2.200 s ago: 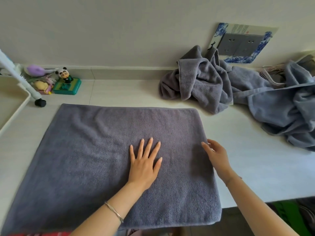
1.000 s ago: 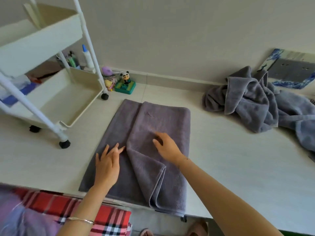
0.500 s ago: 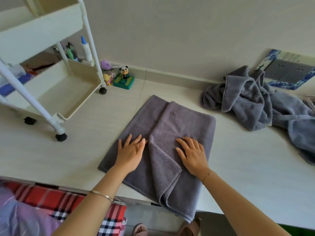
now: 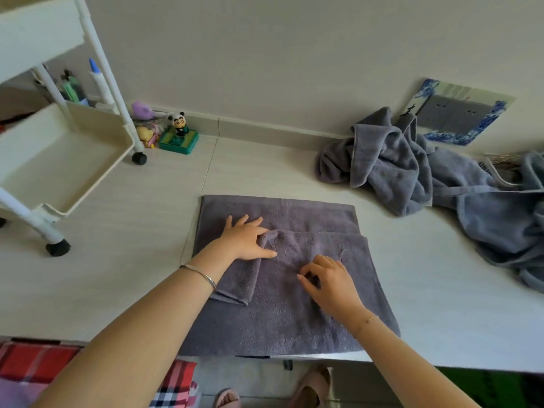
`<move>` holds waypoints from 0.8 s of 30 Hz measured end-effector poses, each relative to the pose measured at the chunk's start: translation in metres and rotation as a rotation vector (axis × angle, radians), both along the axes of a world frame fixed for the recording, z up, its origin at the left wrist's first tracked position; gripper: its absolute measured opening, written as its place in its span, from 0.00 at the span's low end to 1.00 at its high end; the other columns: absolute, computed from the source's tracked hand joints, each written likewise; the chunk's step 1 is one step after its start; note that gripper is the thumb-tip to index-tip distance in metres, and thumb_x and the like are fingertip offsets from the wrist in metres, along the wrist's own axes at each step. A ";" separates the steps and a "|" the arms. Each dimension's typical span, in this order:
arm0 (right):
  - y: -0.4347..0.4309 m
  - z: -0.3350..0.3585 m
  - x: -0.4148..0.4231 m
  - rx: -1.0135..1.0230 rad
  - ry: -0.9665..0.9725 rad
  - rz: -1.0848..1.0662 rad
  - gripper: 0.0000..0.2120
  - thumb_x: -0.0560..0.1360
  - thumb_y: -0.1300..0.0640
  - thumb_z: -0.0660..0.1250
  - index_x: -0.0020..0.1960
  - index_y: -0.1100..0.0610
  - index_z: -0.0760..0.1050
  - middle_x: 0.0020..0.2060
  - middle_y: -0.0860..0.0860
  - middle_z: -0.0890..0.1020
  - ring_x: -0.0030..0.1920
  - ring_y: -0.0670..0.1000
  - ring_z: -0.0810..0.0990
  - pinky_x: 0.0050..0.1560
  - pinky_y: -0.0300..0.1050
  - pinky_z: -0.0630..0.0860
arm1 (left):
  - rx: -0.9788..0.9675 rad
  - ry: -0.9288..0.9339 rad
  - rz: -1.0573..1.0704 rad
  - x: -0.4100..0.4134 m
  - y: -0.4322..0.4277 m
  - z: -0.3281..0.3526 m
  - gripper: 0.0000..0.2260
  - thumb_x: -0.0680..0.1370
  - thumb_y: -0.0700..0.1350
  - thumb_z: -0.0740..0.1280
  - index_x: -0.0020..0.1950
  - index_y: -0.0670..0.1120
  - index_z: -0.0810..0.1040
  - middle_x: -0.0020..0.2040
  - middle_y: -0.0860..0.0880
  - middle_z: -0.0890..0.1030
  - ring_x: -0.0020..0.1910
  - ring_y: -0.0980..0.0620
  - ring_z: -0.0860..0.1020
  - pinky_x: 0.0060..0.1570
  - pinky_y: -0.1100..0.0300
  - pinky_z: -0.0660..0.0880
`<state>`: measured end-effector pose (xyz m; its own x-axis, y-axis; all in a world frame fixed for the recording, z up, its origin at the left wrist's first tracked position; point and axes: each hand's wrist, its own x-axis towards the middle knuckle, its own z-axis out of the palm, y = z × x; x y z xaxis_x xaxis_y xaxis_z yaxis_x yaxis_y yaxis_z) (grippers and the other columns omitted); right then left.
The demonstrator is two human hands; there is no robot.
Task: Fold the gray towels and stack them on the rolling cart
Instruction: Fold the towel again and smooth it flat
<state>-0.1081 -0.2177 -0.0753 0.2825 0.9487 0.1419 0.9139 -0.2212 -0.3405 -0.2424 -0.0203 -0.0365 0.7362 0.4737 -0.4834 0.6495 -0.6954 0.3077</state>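
Left hand (image 4: 245,240), grip wide, pressed flat on the folded gray terry towel (image 4: 294,325); right hand (image 4: 328,279) curled atop it, grip on cloth cannot be told. Towel lies on the pale counter (image 4: 117,275), cream rolling cart (image 4: 53,169) at left, crumpled gray towel heap (image 4: 388,172) at right.

nothing here can be read for certain. the blue-and-white card (image 4: 459,113) leaning against the wall has a pale strip of small print along its top edge, too fine and blurred to make out. a black brush-like mark at its left edge cannot be told as any character. the green base (image 4: 176,145) under the panda figure (image 4: 178,120) shows a raised pattern, not legible
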 end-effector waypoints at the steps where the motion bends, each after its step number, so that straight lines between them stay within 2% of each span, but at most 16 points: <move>1: 0.001 0.000 0.005 0.018 0.016 -0.004 0.06 0.73 0.50 0.69 0.44 0.52 0.80 0.39 0.47 0.75 0.40 0.49 0.75 0.45 0.44 0.72 | 0.016 -0.038 -0.007 -0.001 0.000 -0.001 0.32 0.74 0.64 0.64 0.75 0.57 0.61 0.78 0.53 0.52 0.77 0.47 0.48 0.73 0.42 0.41; 3: 0.006 0.004 0.016 0.057 0.035 -0.031 0.06 0.72 0.52 0.71 0.47 0.52 0.80 0.45 0.48 0.76 0.45 0.51 0.76 0.49 0.46 0.70 | 0.030 -0.149 0.010 -0.005 0.001 -0.002 0.29 0.74 0.57 0.68 0.74 0.55 0.63 0.76 0.52 0.61 0.74 0.47 0.59 0.72 0.45 0.55; 5: 0.014 0.011 0.029 0.069 0.049 -0.073 0.12 0.72 0.51 0.72 0.54 0.53 0.78 0.52 0.50 0.77 0.53 0.53 0.76 0.57 0.49 0.68 | -0.009 -0.237 0.063 -0.012 0.007 0.001 0.25 0.75 0.49 0.68 0.71 0.54 0.68 0.70 0.51 0.70 0.67 0.48 0.68 0.64 0.50 0.68; 7: 0.025 0.019 0.042 0.019 0.093 -0.104 0.18 0.73 0.49 0.70 0.61 0.53 0.75 0.60 0.50 0.75 0.61 0.53 0.72 0.64 0.50 0.63 | -0.061 -0.262 0.139 -0.020 0.018 0.006 0.20 0.76 0.43 0.67 0.68 0.53 0.71 0.65 0.51 0.75 0.60 0.50 0.74 0.57 0.55 0.72; 9: 0.034 0.023 0.057 -0.097 0.109 -0.125 0.22 0.74 0.46 0.69 0.66 0.51 0.71 0.64 0.49 0.73 0.66 0.52 0.69 0.69 0.50 0.59 | -0.093 -0.253 0.228 -0.029 0.030 0.011 0.17 0.77 0.41 0.65 0.66 0.52 0.73 0.60 0.51 0.78 0.55 0.52 0.76 0.53 0.58 0.72; 12: 0.042 0.019 0.074 -0.288 0.097 -0.134 0.24 0.74 0.43 0.67 0.67 0.50 0.69 0.64 0.49 0.74 0.66 0.52 0.69 0.70 0.50 0.59 | -0.074 -0.221 0.332 -0.044 0.044 0.011 0.13 0.78 0.44 0.65 0.63 0.52 0.74 0.55 0.52 0.81 0.55 0.51 0.77 0.56 0.55 0.73; 14: 0.045 0.017 0.081 -0.329 0.100 -0.145 0.23 0.73 0.42 0.67 0.64 0.51 0.71 0.60 0.49 0.75 0.63 0.52 0.71 0.68 0.49 0.61 | -0.076 -0.226 0.384 -0.056 0.049 0.008 0.12 0.77 0.51 0.67 0.60 0.52 0.75 0.52 0.52 0.81 0.54 0.51 0.78 0.55 0.55 0.74; 16: 0.046 0.018 0.090 -0.325 0.094 -0.158 0.20 0.72 0.41 0.68 0.58 0.50 0.74 0.55 0.48 0.77 0.58 0.51 0.73 0.63 0.47 0.64 | -0.098 -0.223 0.417 -0.069 0.053 0.005 0.16 0.73 0.55 0.70 0.58 0.51 0.75 0.50 0.52 0.79 0.52 0.51 0.77 0.53 0.56 0.74; 19: 0.038 0.026 0.111 -0.364 0.222 -0.182 0.12 0.70 0.43 0.71 0.46 0.48 0.73 0.43 0.46 0.78 0.47 0.51 0.76 0.50 0.45 0.71 | -0.115 -0.237 0.435 -0.088 0.053 -0.006 0.16 0.69 0.53 0.75 0.53 0.50 0.77 0.49 0.52 0.78 0.51 0.50 0.77 0.50 0.57 0.74; 21: 0.030 0.033 0.127 -0.423 0.279 -0.177 0.12 0.69 0.45 0.73 0.40 0.49 0.72 0.37 0.46 0.77 0.42 0.52 0.75 0.40 0.41 0.68 | -0.160 -0.342 0.443 -0.094 0.049 -0.012 0.10 0.69 0.49 0.76 0.47 0.50 0.78 0.45 0.51 0.80 0.47 0.49 0.78 0.44 0.58 0.72; 23: 0.022 0.043 0.141 -0.501 0.317 -0.151 0.13 0.69 0.49 0.75 0.37 0.55 0.73 0.33 0.48 0.76 0.38 0.51 0.73 0.35 0.37 0.65 | -0.258 -0.459 0.469 -0.094 0.043 -0.008 0.08 0.70 0.48 0.75 0.46 0.50 0.79 0.43 0.52 0.81 0.45 0.50 0.79 0.42 0.60 0.71; 24: 0.020 0.053 0.146 -0.519 0.401 -0.142 0.12 0.69 0.51 0.75 0.38 0.57 0.76 0.33 0.50 0.78 0.38 0.50 0.75 0.36 0.35 0.66 | -0.359 -0.509 0.520 -0.093 0.041 0.000 0.11 0.70 0.49 0.76 0.48 0.50 0.80 0.44 0.53 0.82 0.46 0.52 0.80 0.45 0.61 0.73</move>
<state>0.0378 -0.1977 -0.0225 0.3452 0.8156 -0.4645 0.6886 -0.5563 -0.4651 -0.3357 0.0212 -0.0366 0.6351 0.6955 -0.3360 0.5824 -0.1453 0.7998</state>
